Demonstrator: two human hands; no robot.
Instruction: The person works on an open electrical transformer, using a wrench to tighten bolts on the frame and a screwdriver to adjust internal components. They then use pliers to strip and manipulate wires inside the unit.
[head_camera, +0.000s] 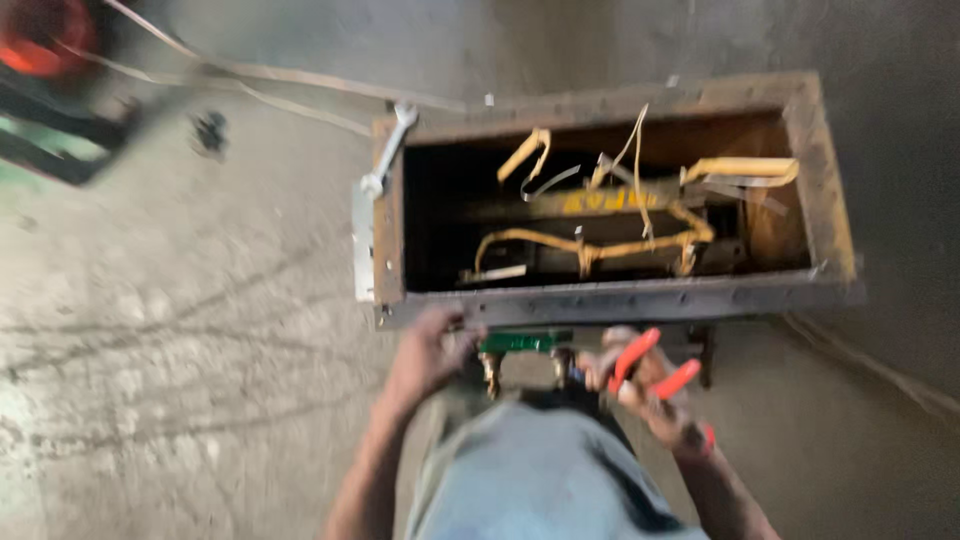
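An open rusty metal box (610, 300) stands on the concrete floor, with yellowish straps and strips (590, 245) tangled inside it. My left hand (425, 355) rests at the box's near rim, touching a green part (525, 342) fixed below the rim. My right hand (650, 395) holds red-handled pliers (650, 365) just below the near rim, handles pointing up and right. The view is blurred, so the plier jaws are hard to make out.
A silver wrench (388, 150) lies on the box's left rim. Cables (250, 85) run across the floor at the top left, near a red object (40, 40) and a dark frame (60, 150). My trousers (530, 470) fill the lower middle.
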